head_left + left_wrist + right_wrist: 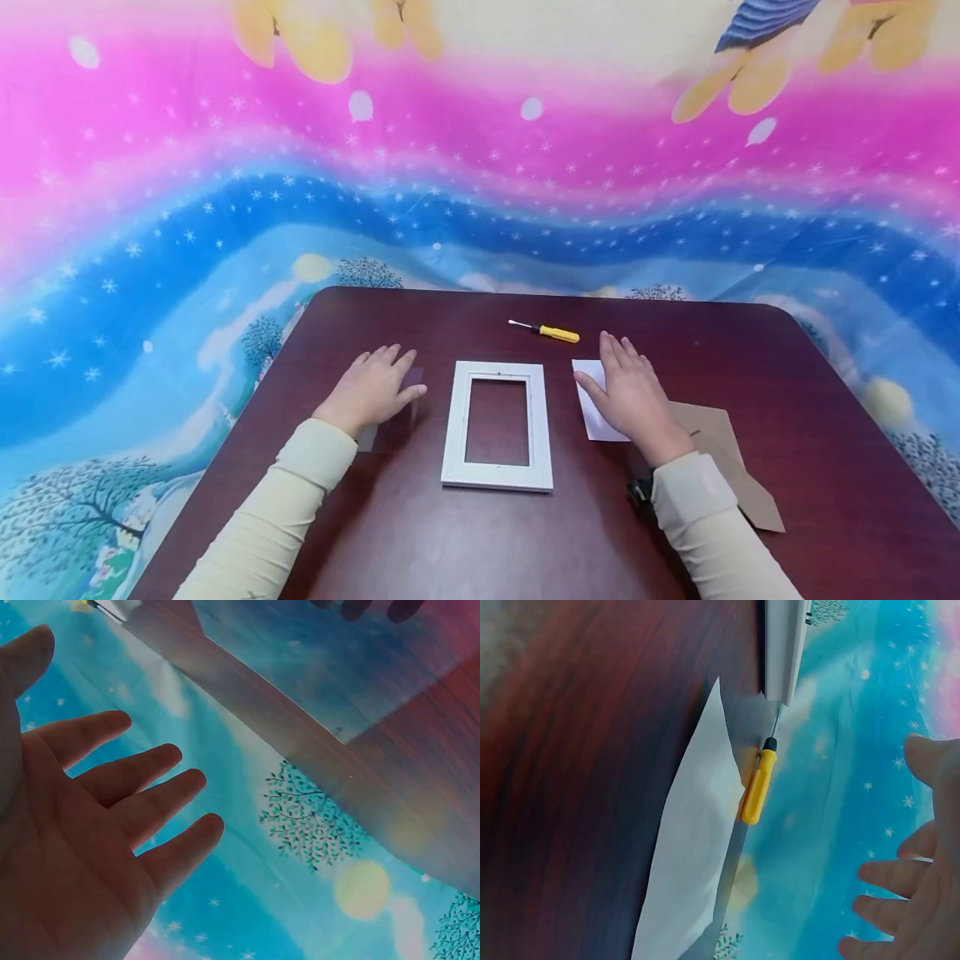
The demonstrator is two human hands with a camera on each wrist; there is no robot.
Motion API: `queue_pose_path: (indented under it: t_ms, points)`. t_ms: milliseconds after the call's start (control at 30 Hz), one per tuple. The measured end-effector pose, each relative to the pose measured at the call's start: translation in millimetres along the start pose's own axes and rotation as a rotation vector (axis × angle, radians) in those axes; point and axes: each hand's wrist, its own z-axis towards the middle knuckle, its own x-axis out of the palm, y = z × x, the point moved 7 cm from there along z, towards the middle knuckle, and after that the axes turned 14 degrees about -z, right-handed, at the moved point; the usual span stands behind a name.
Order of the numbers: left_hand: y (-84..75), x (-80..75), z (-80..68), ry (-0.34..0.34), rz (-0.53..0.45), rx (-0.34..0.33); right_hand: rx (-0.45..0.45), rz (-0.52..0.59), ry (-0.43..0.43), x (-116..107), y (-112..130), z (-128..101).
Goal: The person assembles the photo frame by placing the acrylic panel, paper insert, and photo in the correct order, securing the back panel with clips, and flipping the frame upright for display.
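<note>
Head view looks down on a dark wooden table (480,533) with a white picture frame (498,425) lying flat between the two hands, its long axis running away from the person toward the far edge. The left hand (372,388) rests palm down just to the frame's left, fingers straight and spread, and under it there seems to be a clear sheet (397,408) that reflects faintly on the wood; the left wrist view shows that palm open with nothing pinched. The right hand (632,392) lies flat just to the frame's right, its fingers straight, pressing on a white sheet of paper (596,417) whose near corner pokes out below the thumb. A brown cardboard backing (731,467) lies under and beyond the right forearm, nearer the right edge of the table. A yellow-handled screwdriver (553,333) sits past the frame's far end, its shaft pointing left, a little nearer the right hand than the left. In the right wrist view the screwdriver (756,787) lies just beside the paper's edge (694,847) and close to the frame's corner (784,652), while the fingers (889,900) hang open, holding nothing. So the frame lies about equally close to both hands, each hand flat on its own sheet, neither touching the frame.
</note>
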Motion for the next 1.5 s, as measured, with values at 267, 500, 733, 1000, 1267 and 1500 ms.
queue_pose_path:
  t_ms: [267,500,733,1000,1267,1500]
  points:
    - [12.4,3.6,-0.2,0.037,-0.050,-0.024,-0.029,0.051,-0.067,0.2,8.3,11.2]
    - [33.1,5.5,5.3,0.041,-0.108,-0.043,-0.011,0.146,-0.075,7.3,13.4,25.3]
    - [51.1,2.2,-2.7,0.055,-0.178,-0.056,0.025,0.315,-0.061,11.1,16.7,33.4]
    - [78.8,4.6,-8.2,0.092,-0.302,-0.061,0.054,0.462,0.013,34.0,18.0,42.4]
    - [91.9,6.8,-4.9,0.107,-0.374,-0.060,0.050,0.494,0.071,47.0,16.2,50.1]
    - [101.9,11.5,-6.8,0.124,-0.361,-0.100,-0.004,0.646,0.162,69.6,26.5,49.1]
